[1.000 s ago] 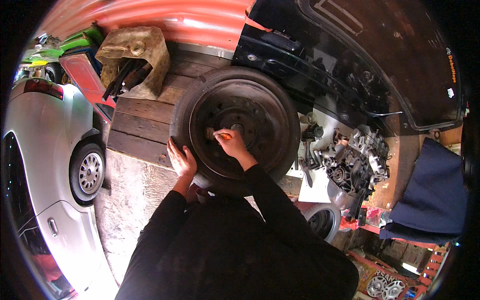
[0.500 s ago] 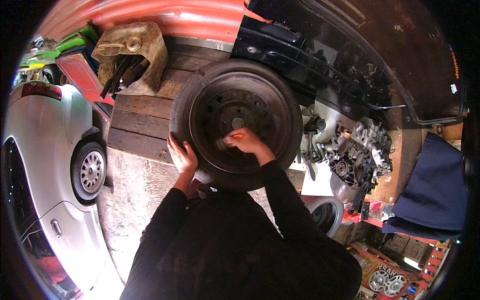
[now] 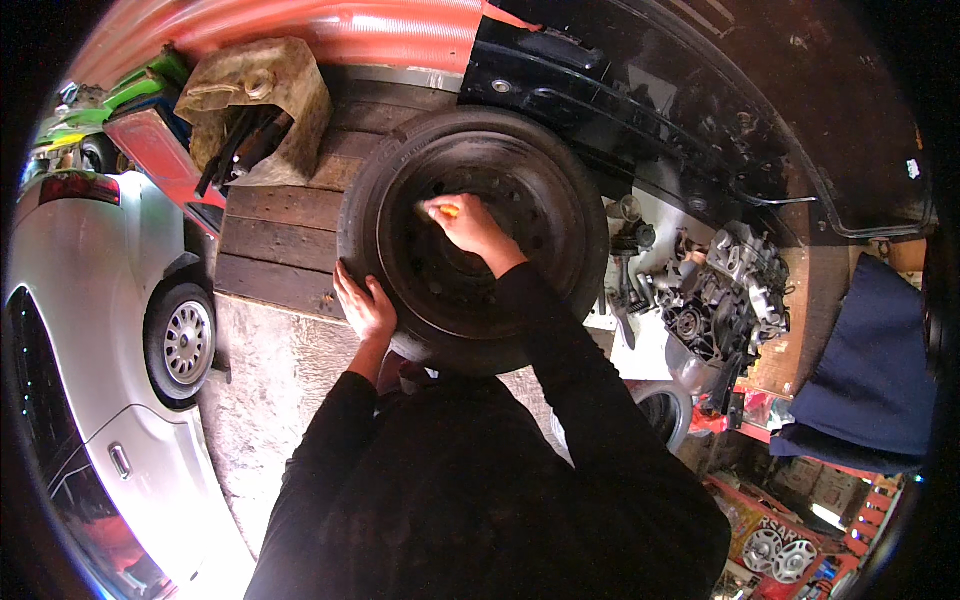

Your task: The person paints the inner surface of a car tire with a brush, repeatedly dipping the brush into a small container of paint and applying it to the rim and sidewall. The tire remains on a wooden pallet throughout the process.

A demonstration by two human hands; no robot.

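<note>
A black tyre on a dark steel wheel rim (image 3: 560, 215) lies flat on a wooden plank bench. My left hand (image 3: 368, 308) rests against the tyre's near left edge, fingers stretched out and thumb apart. Over the inside of the rim, left of its centre, my right hand (image 3: 468, 225) is closed on a small orange-handled tool that looks like a brush (image 3: 448, 210). The tool's pale tip pokes out on the left, against the rim's inner face; most of the handle is hidden in my fingers. My right forearm covers part of the rim.
A dirty, cut-open container (image 3: 258, 90) with dark tools inside stands on the planks (image 3: 285, 210). To the right are an engine (image 3: 730, 290), metal parts and another tyre (image 3: 665, 410). A black vehicle panel (image 3: 620, 110) borders the far right; a silver car (image 3: 130, 350) stands left.
My right hand has moved up and left across the rim with the orange-handled brush, from below the hub to the rim's upper left. My left hand stays at the tyre's edge.
</note>
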